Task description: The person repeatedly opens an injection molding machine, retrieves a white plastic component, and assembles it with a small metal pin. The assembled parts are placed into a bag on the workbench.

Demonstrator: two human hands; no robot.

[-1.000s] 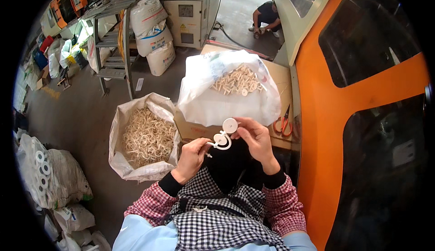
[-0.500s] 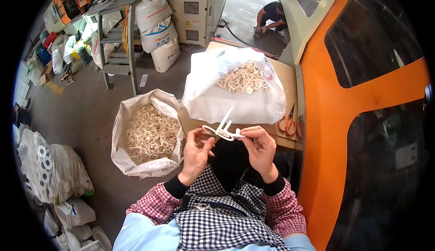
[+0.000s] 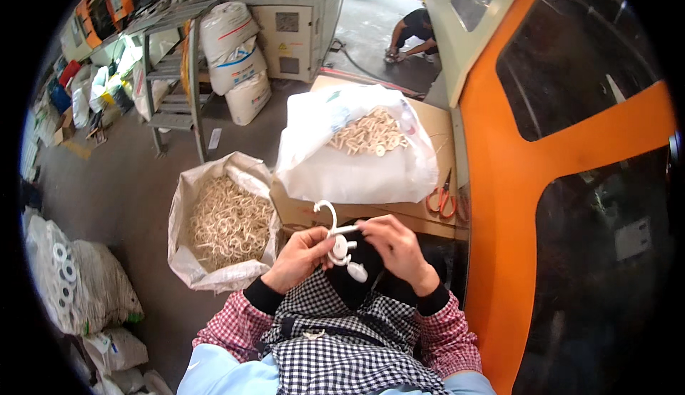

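Above my lap is a white moulded plastic piece [image 3: 340, 246] with a curved hook at the top, a straight stem and a round disc hanging low. My left hand [image 3: 296, 258] pinches its middle between thumb and fingers. The fingers of my right hand [image 3: 399, 249] close on the end of the stem pointing right. Left of my left hand stands an open woven sack [image 3: 183, 258] full of thin curved off-white plastic pieces [image 3: 232, 220]. Beyond both hands, a white plastic bag [image 3: 321, 179] lies open with small cream-coloured plastic parts [image 3: 372, 134] inside.
Red-handled scissors [image 3: 442, 202] lie on the cardboard-covered surface [image 3: 439, 120] beside the bag. An orange machine [image 3: 503, 245] walls off my right side. Stacked sacks [image 3: 232, 52] and a metal step stand [image 3: 171, 120] are farther left. Another person [image 3: 414, 34] crouches at the back.
The plastic piece has turned so its hook points up and its disc hangs down. My left hand has closed on its middle, and my right hand has shifted to the stem.
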